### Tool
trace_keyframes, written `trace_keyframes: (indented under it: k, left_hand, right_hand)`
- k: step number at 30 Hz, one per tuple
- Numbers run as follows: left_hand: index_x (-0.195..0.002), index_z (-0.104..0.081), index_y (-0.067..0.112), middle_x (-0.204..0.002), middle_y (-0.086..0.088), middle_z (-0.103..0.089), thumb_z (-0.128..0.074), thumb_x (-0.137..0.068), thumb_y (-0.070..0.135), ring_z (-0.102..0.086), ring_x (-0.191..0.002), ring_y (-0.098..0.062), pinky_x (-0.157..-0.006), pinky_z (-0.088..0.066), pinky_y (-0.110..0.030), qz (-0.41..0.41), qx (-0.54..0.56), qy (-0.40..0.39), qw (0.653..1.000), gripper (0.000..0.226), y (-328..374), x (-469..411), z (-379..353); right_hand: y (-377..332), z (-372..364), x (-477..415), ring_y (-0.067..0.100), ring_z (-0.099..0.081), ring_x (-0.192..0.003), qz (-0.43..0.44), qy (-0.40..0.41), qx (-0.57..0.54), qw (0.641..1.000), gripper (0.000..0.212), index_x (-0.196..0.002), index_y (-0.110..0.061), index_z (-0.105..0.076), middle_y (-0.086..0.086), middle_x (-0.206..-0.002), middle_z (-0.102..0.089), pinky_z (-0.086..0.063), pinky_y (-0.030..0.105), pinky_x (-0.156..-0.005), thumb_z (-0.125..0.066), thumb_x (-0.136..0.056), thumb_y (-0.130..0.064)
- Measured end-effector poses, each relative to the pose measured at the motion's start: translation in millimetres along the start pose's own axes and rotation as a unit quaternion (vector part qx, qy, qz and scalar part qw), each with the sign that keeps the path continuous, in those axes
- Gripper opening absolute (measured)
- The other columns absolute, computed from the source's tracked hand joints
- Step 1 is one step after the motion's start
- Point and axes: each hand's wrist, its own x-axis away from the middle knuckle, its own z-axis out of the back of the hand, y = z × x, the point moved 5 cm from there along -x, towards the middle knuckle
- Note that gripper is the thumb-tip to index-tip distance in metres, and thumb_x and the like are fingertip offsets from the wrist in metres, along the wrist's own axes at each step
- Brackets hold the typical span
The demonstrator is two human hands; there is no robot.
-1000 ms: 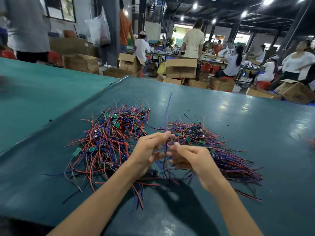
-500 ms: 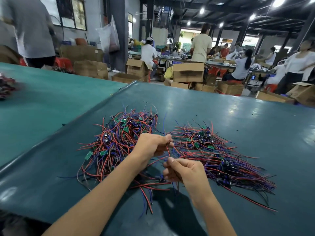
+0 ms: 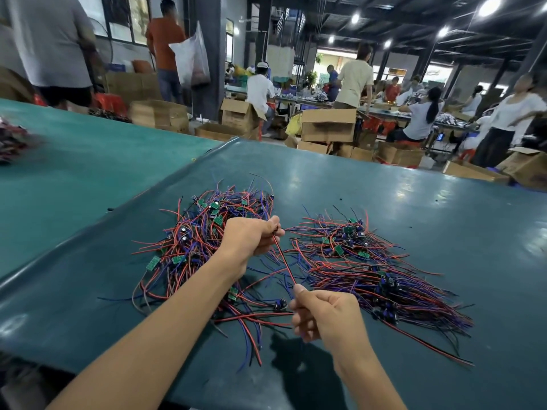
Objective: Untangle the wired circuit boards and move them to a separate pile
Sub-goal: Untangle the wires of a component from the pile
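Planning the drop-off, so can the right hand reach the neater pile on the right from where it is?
Probably yes. The right hand is right beside the right pile, nothing between them, though the red wire it pinches runs taut to the left hand and may tether it.

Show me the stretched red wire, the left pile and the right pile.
stretched red wire [image 3: 284,260]: head view, the middle of its taut span.
left pile [image 3: 201,235]: head view, its tangled middle.
right pile [image 3: 349,261]: head view, its middle wires.

no text, label, brand or number is readable anywhere here.
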Motion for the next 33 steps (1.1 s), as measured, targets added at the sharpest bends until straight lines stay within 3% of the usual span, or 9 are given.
trace_keyframes:
  k: [4,9,13,18,20,23,27,30,33]
  left_hand:
    - [-0.093,-0.076,0.006,-0.087,-0.008,-0.079,-0.073,-0.091,0.024,-0.070,-0.065,-0.011,-0.055,-0.054,-0.019,0.011,0.007,0.010,1.000,0.018,-3.8,2.6,2.5]
    - [-0.097,-0.073,0.015,-0.095,-0.007,-0.079,-0.072,-0.089,0.024,-0.074,-0.076,-0.012,-0.072,-0.051,-0.027,0.040,0.000,-0.050,0.998,0.012,-4.5,8.6,4.2]
    - [-0.101,-0.074,0.011,-0.098,-0.008,-0.078,-0.078,-0.086,0.020,-0.074,-0.084,-0.015,-0.071,-0.048,-0.025,0.047,-0.001,-0.071,0.996,0.018,-7.2,14.0,7.5]
    - [-0.092,-0.073,0.014,-0.076,-0.002,-0.072,-0.082,-0.076,0.015,-0.068,-0.063,-0.007,-0.056,-0.050,-0.018,0.056,0.139,-0.061,0.987,0.019,-15.4,22.8,-3.8]
    - [-0.089,-0.074,0.014,-0.076,-0.002,-0.074,-0.081,-0.073,0.013,-0.072,-0.067,-0.008,-0.055,-0.054,-0.018,0.075,0.201,-0.051,0.975,0.018,-19.6,27.0,-12.1]
    - [-0.075,-0.080,0.014,-0.080,-0.003,-0.076,-0.083,-0.065,0.018,-0.075,-0.073,-0.010,-0.052,-0.054,-0.019,0.100,0.261,-0.050,0.959,0.011,-23.8,36.7,-25.7]
    - [-0.073,-0.081,0.021,-0.085,0.003,-0.076,-0.083,-0.068,0.032,-0.069,-0.069,-0.008,-0.052,-0.043,-0.020,0.115,0.247,-0.073,0.959,0.012,-28.5,57.1,-49.3]
    - [-0.080,-0.081,0.023,-0.075,0.003,-0.069,-0.076,-0.076,0.039,-0.058,-0.055,-0.013,-0.058,-0.044,-0.028,0.107,0.226,-0.103,0.963,0.017,-35.1,74.2,-62.2]
    - [-0.087,-0.079,0.021,-0.073,0.001,-0.067,-0.076,-0.075,0.037,-0.055,-0.049,-0.014,-0.052,-0.043,-0.026,0.099,0.235,-0.128,0.958,0.021,-40.8,86.1,-69.0]
  right_hand:
    - [0.9,8.5,-6.0,0.017,-0.052,-0.038,-0.035,-0.002,0.072,0.997,0.041,-0.062,-0.005,-0.068,0.008,-0.050,-0.060,-0.036,0.021,-0.039,-0.066,-0.096,-0.028]
    - [0.3,29.3,-14.9,0.015,-0.057,-0.037,-0.040,0.015,0.245,0.969,0.047,-0.061,-0.010,-0.064,0.001,-0.046,-0.060,-0.042,0.022,-0.038,-0.063,-0.096,-0.041]
    - [-4.9,53.9,-18.0,0.019,-0.061,-0.036,-0.019,0.077,0.323,0.943,0.055,-0.060,-0.011,-0.053,0.000,-0.042,-0.057,-0.044,0.023,-0.037,-0.055,-0.097,-0.052]
    - [-8.1,71.3,1.0,0.024,-0.058,-0.035,0.027,0.180,0.214,0.960,0.068,-0.057,-0.007,-0.057,0.009,-0.041,-0.057,-0.045,0.026,-0.046,-0.045,-0.098,-0.059]
    - [-9.8,62.1,14.8,0.020,-0.056,-0.035,0.090,0.203,0.183,0.958,0.060,-0.059,-0.014,-0.062,0.010,-0.042,-0.057,-0.046,0.027,-0.047,-0.045,-0.099,-0.056]
    - [-12.6,33.7,24.8,0.017,-0.055,-0.040,0.133,0.153,0.128,0.971,0.038,-0.073,-0.027,-0.072,0.008,-0.048,-0.061,-0.045,0.027,-0.045,-0.054,-0.097,-0.050]
    - [-23.5,7.0,17.3,0.016,-0.057,-0.048,0.106,0.094,-0.080,0.987,0.022,-0.084,-0.019,-0.079,0.002,-0.062,-0.067,-0.045,0.028,-0.042,-0.065,-0.094,-0.033]
    - [-33.9,1.4,9.9,0.011,-0.060,-0.058,0.119,0.105,-0.137,0.978,0.014,-0.094,-0.019,-0.081,0.004,-0.078,-0.076,-0.050,0.025,-0.047,-0.069,-0.092,-0.025]
    - [-27.7,2.9,2.4,0.009,-0.062,-0.058,0.077,0.142,-0.201,0.966,0.009,-0.090,-0.015,-0.082,0.005,-0.081,-0.077,-0.054,0.024,-0.051,-0.073,-0.089,-0.016]
